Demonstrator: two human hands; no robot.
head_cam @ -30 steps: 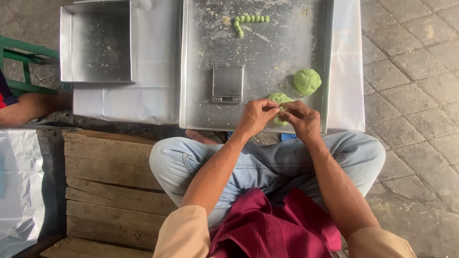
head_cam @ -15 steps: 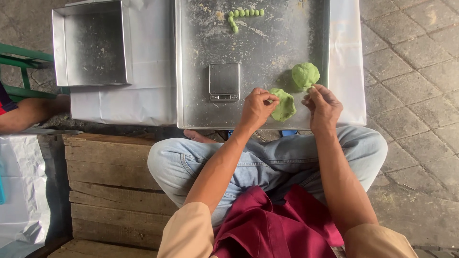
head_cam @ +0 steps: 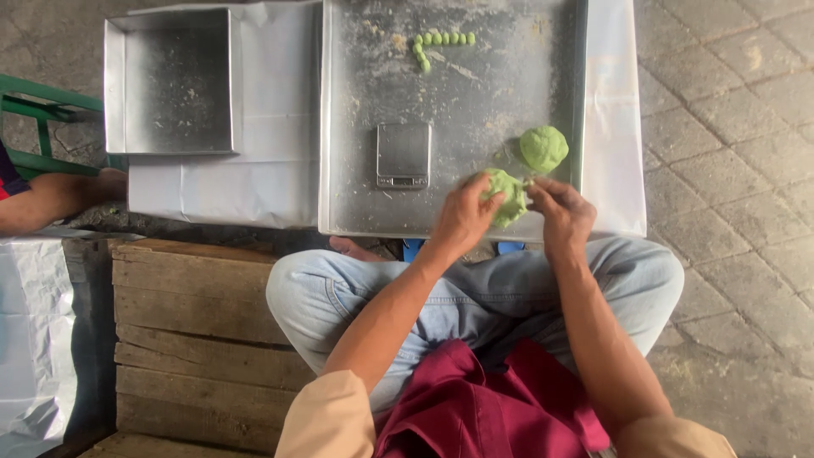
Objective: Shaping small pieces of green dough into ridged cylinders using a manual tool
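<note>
Green dough lump point(head_cam: 507, 197) pinched between left hand point(head_cam: 462, 216) and right hand point(head_cam: 561, 214), over metal tray's point(head_cam: 475, 102) near edge. Risk: a torn-off piece could drop past that edge onto jeans.

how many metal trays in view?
2. Large flat tray ahead of the person, bearing dough and a small scale; smaller, deeper square tray to its left. None look hidden.

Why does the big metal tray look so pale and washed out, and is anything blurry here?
Head view: soft, even daylight reflects dully off the large tray, with no hard shadows; the left hand, right hand and green dough look slightly soft, the small scale reasonably sharp.
</note>
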